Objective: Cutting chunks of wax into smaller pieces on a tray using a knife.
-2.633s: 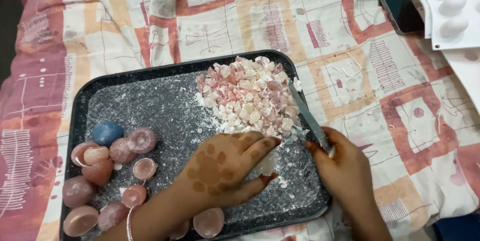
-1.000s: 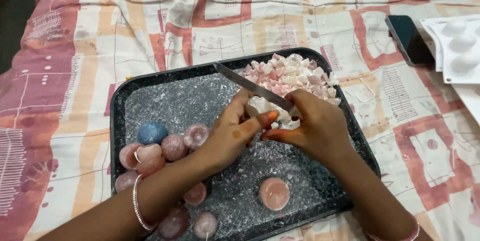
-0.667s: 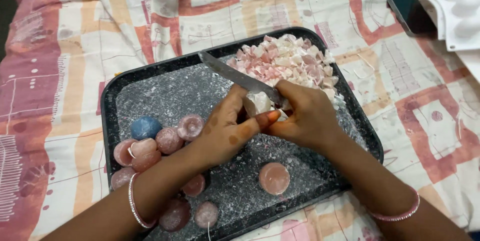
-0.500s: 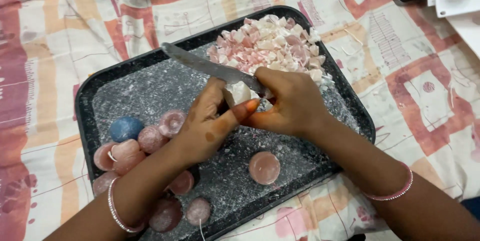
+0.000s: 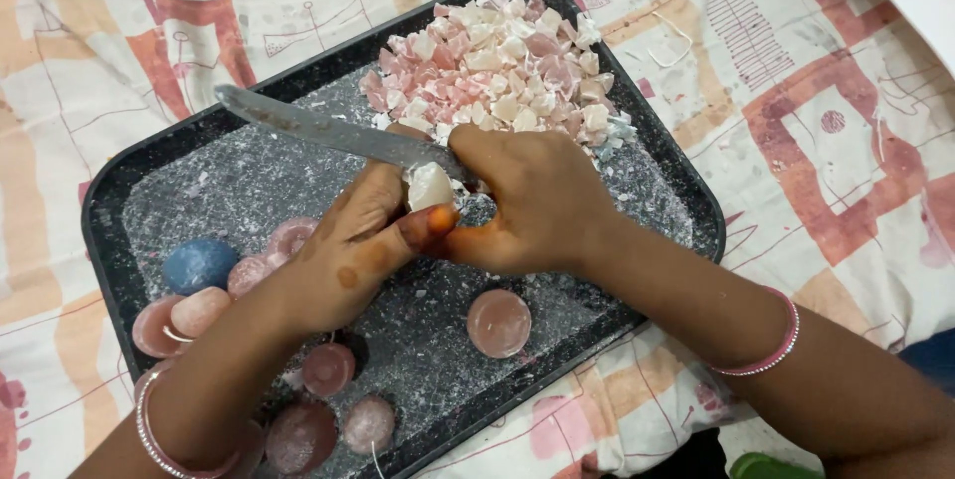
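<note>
- Head view: a pale, whitish wax chunk (image 5: 430,184) is pinched between the thumb and fingers of the left hand (image 5: 348,245), above the middle of a dark rectangular metal tray (image 5: 119,200).
- A long steel-bladed knife (image 5: 328,131) is gripped in the closed fist of the right hand (image 5: 532,200), its blade laid against the chunk and pointing left.
- A heap of pink and white chopped wax pieces (image 5: 487,66) is piled at the tray's far end, just beyond the hands.
- Round pink wax discs (image 5: 497,322) and one round blue disc (image 5: 199,265) are spread over the tray's near end.
- The tray is set on a patterned orange and cream cloth (image 5: 796,121).
</note>
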